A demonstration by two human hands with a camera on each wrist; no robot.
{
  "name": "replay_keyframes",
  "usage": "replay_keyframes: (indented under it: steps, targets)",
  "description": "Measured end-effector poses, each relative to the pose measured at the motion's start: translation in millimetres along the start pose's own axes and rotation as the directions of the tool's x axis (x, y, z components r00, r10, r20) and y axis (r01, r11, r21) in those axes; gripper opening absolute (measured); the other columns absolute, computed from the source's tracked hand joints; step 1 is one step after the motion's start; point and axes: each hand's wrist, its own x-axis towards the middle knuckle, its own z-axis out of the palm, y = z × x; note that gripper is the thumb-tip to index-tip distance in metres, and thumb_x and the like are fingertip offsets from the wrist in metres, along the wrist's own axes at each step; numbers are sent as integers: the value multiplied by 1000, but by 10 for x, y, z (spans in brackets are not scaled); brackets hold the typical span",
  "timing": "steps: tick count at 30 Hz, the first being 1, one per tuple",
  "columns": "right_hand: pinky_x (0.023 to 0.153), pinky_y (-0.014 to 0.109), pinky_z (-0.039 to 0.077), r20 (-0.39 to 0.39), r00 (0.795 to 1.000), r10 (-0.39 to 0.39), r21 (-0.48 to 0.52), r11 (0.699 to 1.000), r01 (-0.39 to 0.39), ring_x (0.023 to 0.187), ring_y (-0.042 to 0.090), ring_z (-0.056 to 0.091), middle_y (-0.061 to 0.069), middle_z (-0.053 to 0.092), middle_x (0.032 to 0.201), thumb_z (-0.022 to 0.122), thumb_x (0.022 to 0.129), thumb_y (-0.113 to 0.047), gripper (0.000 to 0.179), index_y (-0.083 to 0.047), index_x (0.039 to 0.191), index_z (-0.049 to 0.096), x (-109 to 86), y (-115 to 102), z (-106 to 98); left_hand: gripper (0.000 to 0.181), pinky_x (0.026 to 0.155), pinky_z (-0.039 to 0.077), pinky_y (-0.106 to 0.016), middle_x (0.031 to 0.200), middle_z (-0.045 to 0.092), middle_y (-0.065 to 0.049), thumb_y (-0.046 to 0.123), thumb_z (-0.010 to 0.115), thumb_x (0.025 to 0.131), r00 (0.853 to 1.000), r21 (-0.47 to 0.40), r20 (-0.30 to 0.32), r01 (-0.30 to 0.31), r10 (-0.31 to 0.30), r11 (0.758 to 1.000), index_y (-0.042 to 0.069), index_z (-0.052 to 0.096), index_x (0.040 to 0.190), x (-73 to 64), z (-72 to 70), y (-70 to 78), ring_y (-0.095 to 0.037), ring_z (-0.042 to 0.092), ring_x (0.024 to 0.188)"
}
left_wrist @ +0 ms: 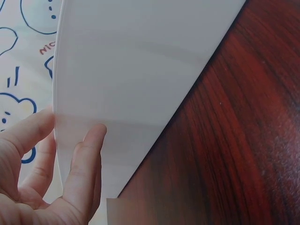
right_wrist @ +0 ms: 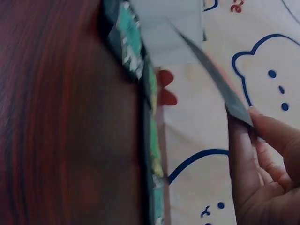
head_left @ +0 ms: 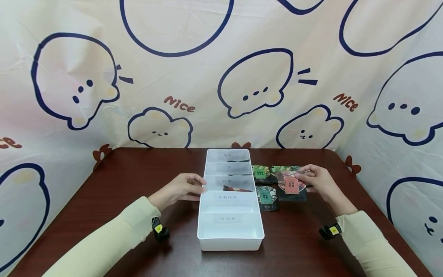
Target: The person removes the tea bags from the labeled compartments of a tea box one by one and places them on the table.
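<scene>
The right hand [head_left: 320,185] pinches the right edge of a flat, dark, rectangular packet with a pinkish-red label [head_left: 291,186] between thumb and fingers. The packet hangs above the dark reddish-brown wood-grain surface [head_left: 145,250], to the right of a long white plastic box with compartments [head_left: 230,244] and near the flat dark packet with a teal label [head_left: 266,197] and the flat dark packet with a green label [head_left: 261,173]. In the right wrist view it is thin and slightly bowed, so it is probably light and bendable, with a smooth skin that could slip. A firm pinch near one edge should serve, leaving the label free; squeezing its middle might crease it. The left hand's fingers are relaxed, touching the box's left side near the rim. The box looks stiff but light, so that side is a sensible place to steady it.
</scene>
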Motion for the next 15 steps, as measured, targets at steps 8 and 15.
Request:
replay_keyframes:
  steps: [8,15]
  targets:
    - [53,27,55,63,992,110,-45,993,-107,59,7,58,-5,67,72,67,92,-29,39,0,115,55,97,211,17,32,86,56,-49,98,59,-13,2,73,83,1000,-13,6,-1,1,1000,-5,61,112,0,3,-7,-20,66,82]
    - [53,29,54,78,985,154,-54,987,-150,61,9,60,-3,68,74,67,92,-26,41,2,117,52,143,271,68,33,86,56,-49,97,59,-13,2,74,83,1000,-10,0,-5,5,1000,-5,61,112,-3,1,-8,-21,66,82]
